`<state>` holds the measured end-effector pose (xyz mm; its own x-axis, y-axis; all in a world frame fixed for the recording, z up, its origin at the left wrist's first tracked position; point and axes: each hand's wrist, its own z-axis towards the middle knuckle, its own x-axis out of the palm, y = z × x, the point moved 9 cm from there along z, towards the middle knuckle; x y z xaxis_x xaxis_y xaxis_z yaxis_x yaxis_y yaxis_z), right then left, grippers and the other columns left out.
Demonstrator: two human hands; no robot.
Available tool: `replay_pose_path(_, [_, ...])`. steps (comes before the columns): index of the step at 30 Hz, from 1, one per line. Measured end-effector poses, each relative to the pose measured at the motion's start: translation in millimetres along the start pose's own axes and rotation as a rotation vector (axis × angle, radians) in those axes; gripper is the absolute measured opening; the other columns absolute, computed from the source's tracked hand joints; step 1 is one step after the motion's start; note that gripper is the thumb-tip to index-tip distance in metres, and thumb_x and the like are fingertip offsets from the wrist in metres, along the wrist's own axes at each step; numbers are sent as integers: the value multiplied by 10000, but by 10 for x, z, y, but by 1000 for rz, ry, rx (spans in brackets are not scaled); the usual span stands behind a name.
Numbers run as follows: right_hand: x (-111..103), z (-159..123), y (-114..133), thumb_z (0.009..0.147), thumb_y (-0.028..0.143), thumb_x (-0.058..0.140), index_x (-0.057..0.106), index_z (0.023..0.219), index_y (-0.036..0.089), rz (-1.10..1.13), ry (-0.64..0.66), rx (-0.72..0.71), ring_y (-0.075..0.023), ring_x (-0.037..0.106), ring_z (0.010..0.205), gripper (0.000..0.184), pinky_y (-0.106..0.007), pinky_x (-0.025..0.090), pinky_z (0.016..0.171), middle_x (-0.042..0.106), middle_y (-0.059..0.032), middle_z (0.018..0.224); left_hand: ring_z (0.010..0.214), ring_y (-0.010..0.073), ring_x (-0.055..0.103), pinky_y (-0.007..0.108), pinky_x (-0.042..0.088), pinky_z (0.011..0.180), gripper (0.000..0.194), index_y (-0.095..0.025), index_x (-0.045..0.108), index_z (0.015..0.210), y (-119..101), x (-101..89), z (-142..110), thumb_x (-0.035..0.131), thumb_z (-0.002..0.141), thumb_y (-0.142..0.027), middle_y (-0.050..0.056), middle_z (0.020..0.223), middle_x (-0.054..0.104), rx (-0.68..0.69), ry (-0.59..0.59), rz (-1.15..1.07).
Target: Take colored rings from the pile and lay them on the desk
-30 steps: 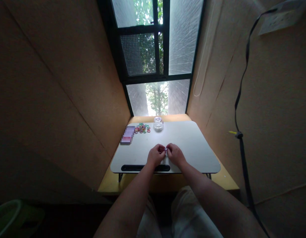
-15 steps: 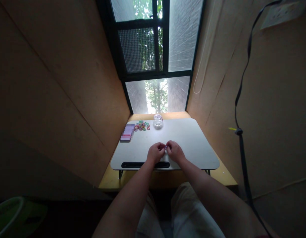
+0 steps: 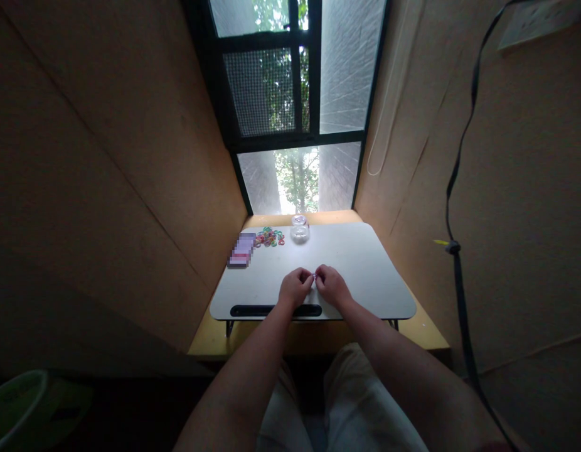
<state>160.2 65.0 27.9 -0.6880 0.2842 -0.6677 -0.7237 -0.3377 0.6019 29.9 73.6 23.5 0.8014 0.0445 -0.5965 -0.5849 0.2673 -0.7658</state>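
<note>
Above the front middle of a white lap table [image 3: 361, 263], my left hand [image 3: 296, 286] and my right hand [image 3: 332, 286] meet at the fingertips. Both are closed in a pinch on a small purple hair tie [image 3: 314, 276], mostly covered by the fingers. A loose heap of colourful hair ties [image 3: 270, 236] lies at the back left of the table. Beside the heap, at the back middle, stands a clear round plastic jar [image 3: 300, 234]; its lid seems to be behind it.
A pinkish flat item [image 3: 242, 250], pixelated, lies at the table's left edge. In front of my hands runs a black slot [image 3: 257, 311]. The lap table stands on a yellow wooden surface [image 3: 201, 342] between brown walls, below a window. A black cable [image 3: 460, 295] hangs at right.
Both hands stay together in nearly the same place, with small finger shifts around the hair tie. More of its purple shows between the fingertips. The camera view has moved slightly.
</note>
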Motion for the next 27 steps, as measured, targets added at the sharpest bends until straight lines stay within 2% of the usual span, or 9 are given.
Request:
replay_pose_path(12, [-3, -7, 11, 783, 196, 530, 534, 800, 194, 2, -12, -18, -147, 487, 717, 18, -256, 367, 678, 552, -15, 736, 652, 116, 558, 234, 386, 614, 167, -194, 609, 808, 17, -28, -1, 533, 809, -342, -9, 714, 638, -24, -36, 12])
replay_pose_path(27, [-31, -11, 31, 788, 197, 502, 529, 775, 190, 18, -33, -27, -146, 473, 699, 31, -254, 350, 659, 534, -11, 717, 654, 111, 550, 233, 370, 607, 172, -196, 588, 809, 35, -12, 4, 507, 828, -347, -9, 724, 635, -10, -29, -4])
